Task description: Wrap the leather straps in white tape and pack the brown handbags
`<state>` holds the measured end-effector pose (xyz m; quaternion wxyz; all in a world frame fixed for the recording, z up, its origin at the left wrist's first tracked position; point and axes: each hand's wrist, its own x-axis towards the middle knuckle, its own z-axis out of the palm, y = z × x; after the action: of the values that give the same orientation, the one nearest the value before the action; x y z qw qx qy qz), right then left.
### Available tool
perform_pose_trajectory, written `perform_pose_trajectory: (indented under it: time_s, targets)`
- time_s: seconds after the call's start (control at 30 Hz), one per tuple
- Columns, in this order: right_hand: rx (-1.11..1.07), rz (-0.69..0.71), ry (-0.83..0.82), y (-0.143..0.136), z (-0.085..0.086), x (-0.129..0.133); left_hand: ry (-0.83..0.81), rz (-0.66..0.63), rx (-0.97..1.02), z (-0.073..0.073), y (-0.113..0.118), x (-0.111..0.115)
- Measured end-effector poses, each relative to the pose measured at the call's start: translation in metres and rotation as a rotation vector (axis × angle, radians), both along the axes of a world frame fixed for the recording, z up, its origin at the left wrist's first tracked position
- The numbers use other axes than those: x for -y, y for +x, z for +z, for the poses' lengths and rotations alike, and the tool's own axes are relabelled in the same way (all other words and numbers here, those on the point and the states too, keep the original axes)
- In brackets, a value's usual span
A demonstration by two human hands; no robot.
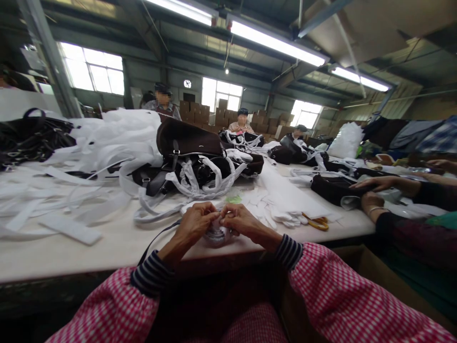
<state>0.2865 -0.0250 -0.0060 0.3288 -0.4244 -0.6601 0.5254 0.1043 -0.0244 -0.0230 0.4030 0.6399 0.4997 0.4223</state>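
My left hand [197,222] and my right hand [240,220] meet at the table's front edge, fingers pinched together on a small clear plastic piece [215,234], its exact shape hard to make out. A dark strap [157,237] lies beside my left wrist. Just beyond my hands rests a dark brown bag [191,136], its handles [185,178] wrapped in white material. A small green piece [234,197] is behind my fingers. To the right are many small white pieces [282,216].
Yellow-handled scissors [317,222] lie right of the white pieces. White strips [103,138] pile up at the left, beside black bags [35,136]. At the right, another person's hands [374,200] touch a dark bag [332,188]. More people sit across the table.
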Motion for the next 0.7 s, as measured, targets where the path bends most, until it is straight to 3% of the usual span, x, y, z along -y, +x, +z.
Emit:
perform_pose_trajectory:
  time_s: [0.33,0.5,0.7]
  targets:
    - [0.036,-0.034,0.002,-0.004,-0.002,-0.003,-0.047,0.066,-0.014,-0.006,0.003,-0.001]
    - [0.018,-0.080,0.055,-0.004,-0.008,-0.003,-0.085,-0.032,0.019,0.002,0.001,0.003]
    - [-0.093,0.025,0.027,0.002,-0.006,0.003,-0.146,-0.162,0.027,0.011,-0.009,-0.001]
